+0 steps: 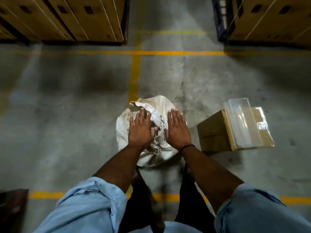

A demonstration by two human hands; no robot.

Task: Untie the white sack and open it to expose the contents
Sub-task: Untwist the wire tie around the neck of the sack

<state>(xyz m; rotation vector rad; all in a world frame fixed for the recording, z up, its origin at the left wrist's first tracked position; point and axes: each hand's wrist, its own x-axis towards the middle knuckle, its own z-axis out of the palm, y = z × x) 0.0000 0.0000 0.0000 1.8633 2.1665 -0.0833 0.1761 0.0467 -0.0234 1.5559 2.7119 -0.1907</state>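
A white sack [158, 106], creased and dirt-stained, stands on the concrete floor in front of my legs. Its top is gathered and crumpled toward the middle, and a thin dark cord shows near the bunched part. My left hand [140, 128] lies over the sack's left side with straight, spread fingers. My right hand [177, 127] lies flat over the right side, fingers straight and together. Neither hand grips the fabric. What is inside the sack is hidden.
A brown cardboard box [215, 133] with a clear plastic lid [244, 121] on top sits just right of the sack. Stacked cartons stand at the back left [67, 19] and back right [269, 19]. Yellow lines [134, 78] mark the floor.
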